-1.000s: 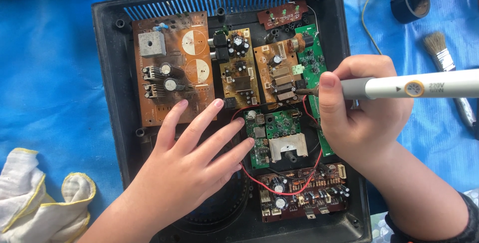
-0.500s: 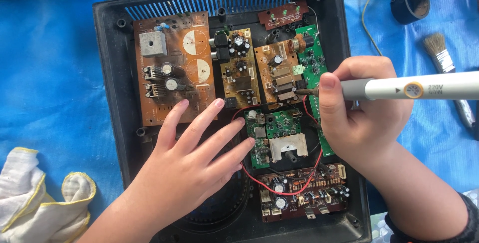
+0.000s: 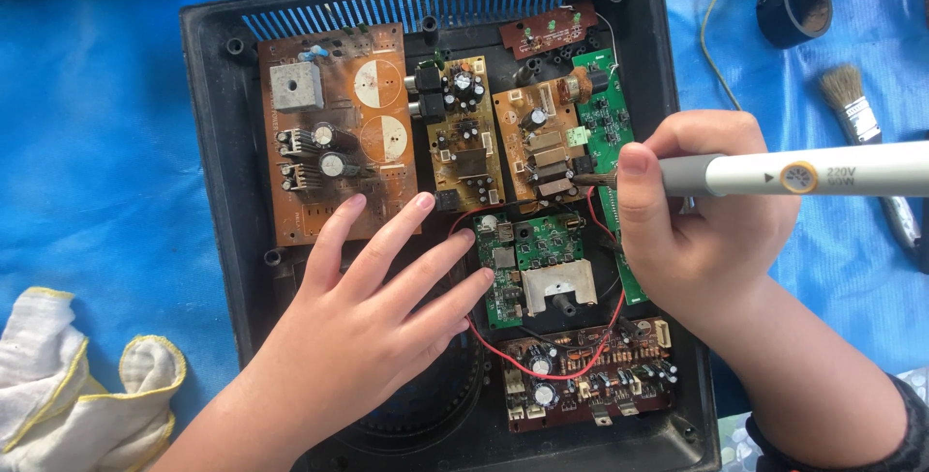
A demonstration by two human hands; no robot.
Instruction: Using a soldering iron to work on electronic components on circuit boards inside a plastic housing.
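Inside the opened black casing (image 3: 208, 143), several circuit boards lie exposed. Left hand (image 3: 373, 322) rests flat, grip released, fingers spread by the large brown board (image 3: 334, 133) and the small green board (image 3: 532, 269). Right hand (image 3: 702, 225) clenches a grey soldering iron (image 3: 803, 174), its tip touching the orange board (image 3: 542, 143). Cover already off; all boards remain seated and wired, soldering apparently under way. A brush (image 3: 856, 104) lies on blue sheeting.

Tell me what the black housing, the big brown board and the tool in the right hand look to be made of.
Black housing: likely moulded plastic, matte, with slotted vents and screw posts.
Big brown board: seemingly phenolic circuit board, dull tan, carrying soldered parts.
Tool in the right hand: smooth grey-white plastic barrel, probably; a dark metal-looking tip.
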